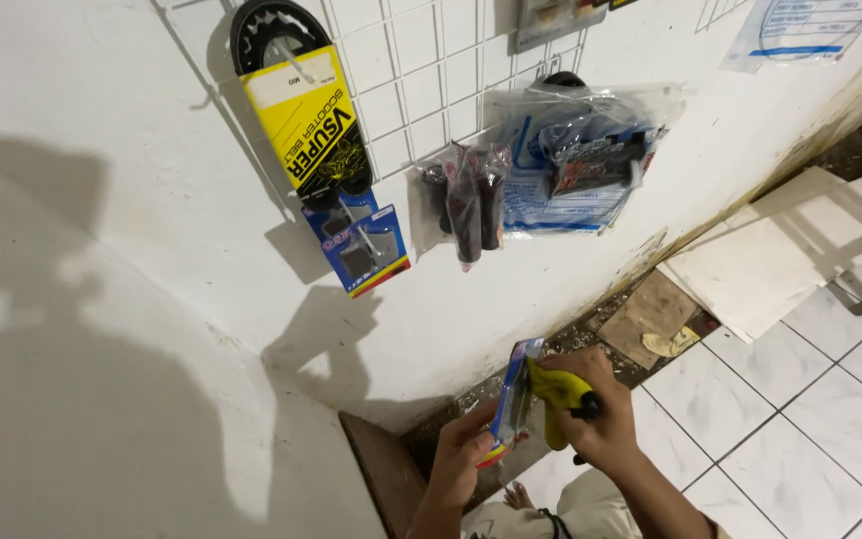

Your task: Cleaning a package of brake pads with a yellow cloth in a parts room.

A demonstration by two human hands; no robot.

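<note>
Left hand (461,454): gripping the lower end of a flat blue carded blister pack (511,404), fingers curled round its edge, thumb side hidden behind the card.
Right hand (601,419): closing round a crumpled yellow cloth (556,391) together with a black handle (588,407), fingers wrapped tight; pressing the cloth against the pack's face.
Blue pack: standing nearly upright between the two hands, low in the view, in front of the white wall (152,299); contents too small to make out, red-and-yellow strip showing at its bottom end.
Black handle: only a short stub poking out beside the knuckles and another bit below the fist; tool kind impossible to tell.
Cut off: both forearms running out of the bottom edge; beige clothing (591,509) and a toe-like shape below the hands only partly showing.
Wall grid: white wire rack (431,70) hanging high on the wall, top cropped by the frame.
Hanging count: four items clearly dangling — one black toothed belt in a yellow sleeve (301,110), one blue carded pack (361,245) just beneath it, one clear bag of dark red grips (466,200), one larger clear plastic bag with blue and black parts (581,160); more packets at the top edge cropped beyond counting.
Floor: white marbled tiles (810,399) lying right of the hands, loose white slabs (750,269) leaning near the wall's foot, dirt strip along the base partly shadowed.
</note>
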